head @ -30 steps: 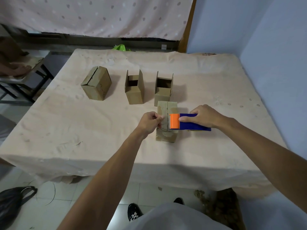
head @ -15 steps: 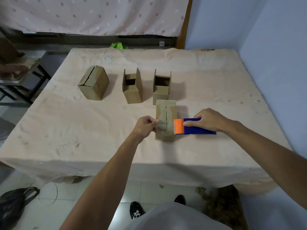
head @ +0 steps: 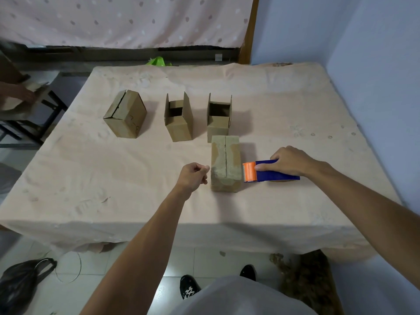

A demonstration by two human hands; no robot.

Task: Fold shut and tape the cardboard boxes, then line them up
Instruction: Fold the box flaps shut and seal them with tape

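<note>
Box point(head: 225, 162), flaps folded shut, stands on the counter point(head: 136, 201) toward the front edge, right of centre. Left grip point(head: 193, 176) is curled just beside its left wall, holding nothing visible. Right grip point(head: 293, 161) is clamped on the dispenser point(head: 270, 172), whose orange head meets the box's right wall. The box looks light and hollow, so it will likely slide. It is best braced at the left wall or pressed from the top.

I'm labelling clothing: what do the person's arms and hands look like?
The left forearm and right forearm are bare, no sleeves in view. The left hand and right hand wear no gloves; no watch, bracelet or ring shows.
</note>
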